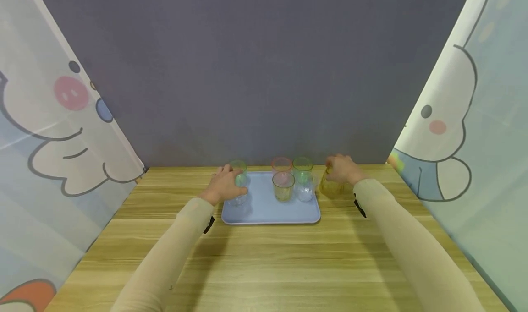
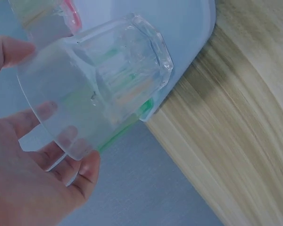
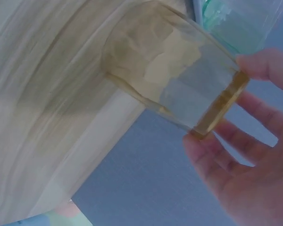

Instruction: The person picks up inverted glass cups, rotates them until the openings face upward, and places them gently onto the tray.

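Observation:
My left hand [image 1: 224, 183] grips a clear glass [image 2: 99, 89] around its rim, base pointing down, over the left part of the blue tray [image 1: 268, 215]. A green-tinted glass [image 1: 238, 166] stands just behind it, partly hidden. My right hand [image 1: 344, 169] pinches an amber glass [image 3: 165, 66] by its thick base, mouth downward, beside the tray's right edge. Whether its rim touches the table cannot be told. On the tray's right half stand a pink-rimmed glass [image 1: 282, 164], a green glass [image 1: 303, 164], a pale yellow glass [image 1: 283, 188] and a clear glass [image 1: 305, 192].
The tray lies on a wood-grain table [image 1: 272, 261] near its far edge. A dark grey panel [image 1: 264, 73] rises behind the table. Curtains with cartoon animals hang at the left [image 1: 45, 128] and right [image 1: 486, 119].

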The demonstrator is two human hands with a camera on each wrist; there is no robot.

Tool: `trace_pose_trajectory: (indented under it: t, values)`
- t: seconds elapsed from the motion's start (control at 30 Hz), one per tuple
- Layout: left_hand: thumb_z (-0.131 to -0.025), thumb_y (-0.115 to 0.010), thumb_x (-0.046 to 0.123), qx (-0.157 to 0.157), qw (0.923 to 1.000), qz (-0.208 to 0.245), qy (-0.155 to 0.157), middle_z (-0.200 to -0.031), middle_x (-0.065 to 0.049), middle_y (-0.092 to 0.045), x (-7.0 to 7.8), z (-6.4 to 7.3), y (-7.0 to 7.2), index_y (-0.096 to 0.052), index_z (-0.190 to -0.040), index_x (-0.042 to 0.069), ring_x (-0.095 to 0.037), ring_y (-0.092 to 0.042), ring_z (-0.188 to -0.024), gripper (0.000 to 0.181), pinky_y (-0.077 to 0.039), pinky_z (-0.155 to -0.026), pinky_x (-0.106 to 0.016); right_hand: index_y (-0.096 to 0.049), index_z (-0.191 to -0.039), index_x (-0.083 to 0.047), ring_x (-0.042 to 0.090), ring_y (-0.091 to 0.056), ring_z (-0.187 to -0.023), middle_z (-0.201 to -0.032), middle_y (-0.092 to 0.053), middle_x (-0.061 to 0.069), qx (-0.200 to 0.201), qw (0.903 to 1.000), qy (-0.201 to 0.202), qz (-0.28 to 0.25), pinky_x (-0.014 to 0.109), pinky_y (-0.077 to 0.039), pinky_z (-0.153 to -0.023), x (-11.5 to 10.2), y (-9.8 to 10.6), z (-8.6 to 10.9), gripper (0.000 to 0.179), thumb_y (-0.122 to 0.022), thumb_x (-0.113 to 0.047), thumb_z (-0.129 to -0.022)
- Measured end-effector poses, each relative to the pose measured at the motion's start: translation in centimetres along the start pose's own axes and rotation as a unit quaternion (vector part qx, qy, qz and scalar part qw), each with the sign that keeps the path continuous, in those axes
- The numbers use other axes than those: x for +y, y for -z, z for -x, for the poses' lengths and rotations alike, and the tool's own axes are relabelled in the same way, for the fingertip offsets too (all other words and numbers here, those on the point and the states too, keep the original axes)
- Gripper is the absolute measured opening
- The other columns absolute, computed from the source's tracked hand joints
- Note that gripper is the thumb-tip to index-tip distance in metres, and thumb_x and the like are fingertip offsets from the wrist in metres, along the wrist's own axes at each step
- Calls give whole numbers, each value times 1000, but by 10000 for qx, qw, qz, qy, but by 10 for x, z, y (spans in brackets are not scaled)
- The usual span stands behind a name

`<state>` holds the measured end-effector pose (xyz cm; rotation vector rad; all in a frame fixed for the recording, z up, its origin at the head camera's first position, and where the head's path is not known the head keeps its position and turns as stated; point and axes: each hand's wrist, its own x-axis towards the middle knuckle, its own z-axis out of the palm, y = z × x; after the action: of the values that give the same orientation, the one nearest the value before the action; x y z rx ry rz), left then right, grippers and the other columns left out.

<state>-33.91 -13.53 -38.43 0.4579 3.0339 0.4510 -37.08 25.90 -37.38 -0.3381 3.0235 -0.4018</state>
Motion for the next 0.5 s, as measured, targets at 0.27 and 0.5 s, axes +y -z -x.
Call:
trace_pose_trajectory:
  t: [0.27, 0.5]
  values:
    - [-88, -65, 43, -56, 9999, 54, 72, -138, -17, -43, -1, 3, -1, -44, -155, 15, -36, -38, -124, 76, -34, -104, -58, -57, -137, 0, 58, -34, -131, -140, -45, 31, -248, 9997, -44, 58, 68, -40, -99, -3, 3, 4, 54, -68, -21, -88]
    - [-86, -64, 44, 148, 9999, -72, -14, -135, -19, -45, 0, 2, -3, -45, -154, 12, -38, -39, -124, 77, -34, -101, -58, -56, -138, 3, 56, -36, -133, -142, -48, 30, -408, 9990, -135, 90, 68, -37, -103, -10, 7, 9, 56, -67, -19, -88]
